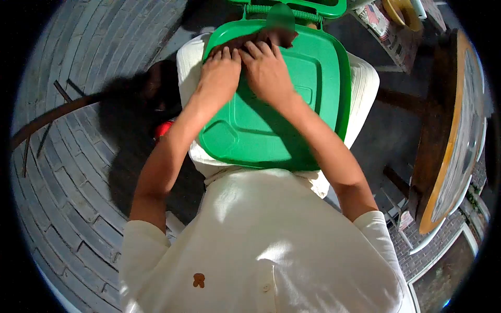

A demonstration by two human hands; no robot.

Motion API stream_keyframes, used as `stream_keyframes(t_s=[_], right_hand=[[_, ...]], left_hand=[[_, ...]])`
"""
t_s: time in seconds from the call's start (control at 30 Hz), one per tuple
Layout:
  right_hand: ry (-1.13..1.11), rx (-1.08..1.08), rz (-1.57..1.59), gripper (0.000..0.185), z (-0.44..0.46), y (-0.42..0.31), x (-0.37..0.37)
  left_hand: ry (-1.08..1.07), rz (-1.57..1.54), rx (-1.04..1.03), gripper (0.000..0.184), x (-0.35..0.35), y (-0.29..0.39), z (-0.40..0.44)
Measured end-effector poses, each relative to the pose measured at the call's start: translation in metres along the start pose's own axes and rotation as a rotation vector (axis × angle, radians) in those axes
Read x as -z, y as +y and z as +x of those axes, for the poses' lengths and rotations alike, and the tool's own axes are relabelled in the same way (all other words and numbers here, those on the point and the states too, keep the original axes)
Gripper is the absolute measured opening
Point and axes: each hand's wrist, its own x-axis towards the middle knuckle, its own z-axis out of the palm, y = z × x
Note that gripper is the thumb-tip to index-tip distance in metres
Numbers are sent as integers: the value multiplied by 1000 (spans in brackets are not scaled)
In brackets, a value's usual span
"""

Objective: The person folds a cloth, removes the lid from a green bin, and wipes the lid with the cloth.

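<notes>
A green plastic lid or tray (308, 73) with raised rims lies across my lap. Near its far edge is a strip of dark brown material (237, 43), bunched and uneven along its top. My left hand (220, 73) rests with its fingertips on the near side of this material, fingers bent and close together. Beside it, almost touching, my right hand (265, 70) presses its curled fingers on the same material. A blurred greenish round shape (281, 25) covers part of the strip's right end.
A green handle bar (284, 10) crosses beyond the lid. On the right stands a wooden-edged round table (453, 141); a yellow bowl (402, 15) sits on newspaper at the top right. A curved rusty metal bar (57, 112) is at the left, over grey brick paving.
</notes>
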Motion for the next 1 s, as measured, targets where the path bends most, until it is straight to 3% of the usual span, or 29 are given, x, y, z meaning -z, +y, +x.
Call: stream_keyframes(t_s=[0.13,0.17,0.27,0.5,0.67,0.73,0.8,0.87,0.93,1.0], right_hand=[[70,-18,91,45,38,20,-28],[-56,-45,53,47,46,22,-26],[-62,-41,-5,48,46,17,-24],[-80,6,52,51,-7,-26,12],[-53,-35,75,51,12,-13,-9],[3,11,-38,49,30,1,-26],[-37,-8,-7,48,46,9,-30],[-120,-13,68,47,52,14,-23],[-71,11,45,48,42,10,-23],[-84,7,61,48,23,-4,-11]], left_hand=[[47,91,21,46,-9,-11,40],[50,107,69,48,-10,-7,44],[111,150,117,51,-22,-4,33],[5,134,-15,53,-4,-2,-29],[163,24,-51,50,-16,-19,-9],[152,32,-28,49,-11,-16,12],[42,26,112,46,-8,-6,31],[-79,61,126,44,-1,2,30],[219,168,125,43,-21,2,19],[143,179,96,43,-16,1,-1]])
